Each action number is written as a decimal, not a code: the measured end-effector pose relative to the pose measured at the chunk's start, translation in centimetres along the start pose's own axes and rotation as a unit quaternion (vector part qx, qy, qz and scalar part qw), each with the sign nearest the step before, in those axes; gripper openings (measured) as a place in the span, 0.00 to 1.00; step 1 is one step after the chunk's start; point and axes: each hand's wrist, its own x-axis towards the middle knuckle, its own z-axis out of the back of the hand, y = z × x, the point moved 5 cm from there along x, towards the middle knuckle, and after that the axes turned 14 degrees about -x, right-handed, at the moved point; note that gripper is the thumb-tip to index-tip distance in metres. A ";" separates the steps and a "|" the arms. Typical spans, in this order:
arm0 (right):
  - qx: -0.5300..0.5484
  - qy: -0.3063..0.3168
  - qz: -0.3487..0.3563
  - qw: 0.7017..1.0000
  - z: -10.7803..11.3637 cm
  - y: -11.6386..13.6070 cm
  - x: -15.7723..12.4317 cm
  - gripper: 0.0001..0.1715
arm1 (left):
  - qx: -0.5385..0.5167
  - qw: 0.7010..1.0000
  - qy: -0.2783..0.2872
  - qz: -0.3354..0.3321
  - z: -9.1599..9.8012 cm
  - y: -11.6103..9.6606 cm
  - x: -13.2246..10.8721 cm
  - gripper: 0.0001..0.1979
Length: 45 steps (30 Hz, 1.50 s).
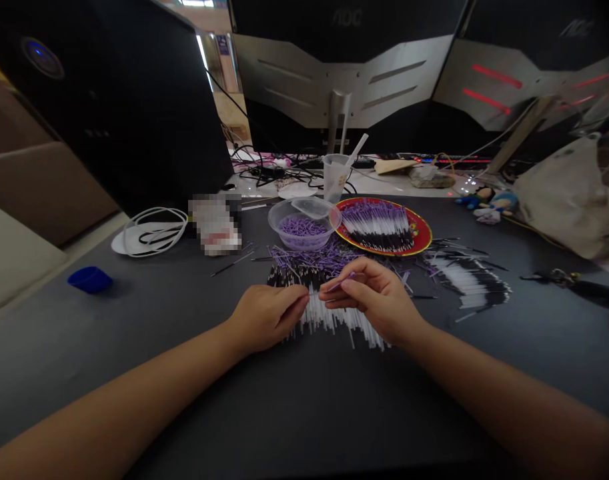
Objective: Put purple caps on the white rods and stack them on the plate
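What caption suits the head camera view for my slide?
Right hand pinches a purple-tipped stick above white sticks, left hand beside it.

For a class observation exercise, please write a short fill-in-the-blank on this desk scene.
The right hand pinches a thin ____ rod.
The clear plastic bowl stands beside the round ____ plate.
The small blue container lies toward the ____ edge of the view.

Missing words: purple; red; left.
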 end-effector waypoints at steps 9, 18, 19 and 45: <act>-0.025 0.000 0.011 1.000 -0.2 0.3 0.1 0.06 | 0.011 1.000 0.006 -0.020 -0.3 0.1 -0.2 0.10; -0.086 0.001 0.060 0.994 -0.3 0.7 -0.4 0.04 | 0.052 0.998 0.006 -0.038 -0.3 -0.5 -0.3 0.11; -0.087 0.001 0.064 0.994 -0.4 0.8 -0.4 0.03 | 0.060 0.997 0.004 -0.045 -0.3 -0.7 -0.3 0.11; -0.259 -0.019 0.114 0.959 0.1 1.1 -0.9 0.05 | 0.100 0.993 0.011 -0.056 -0.7 -0.7 -0.3 0.11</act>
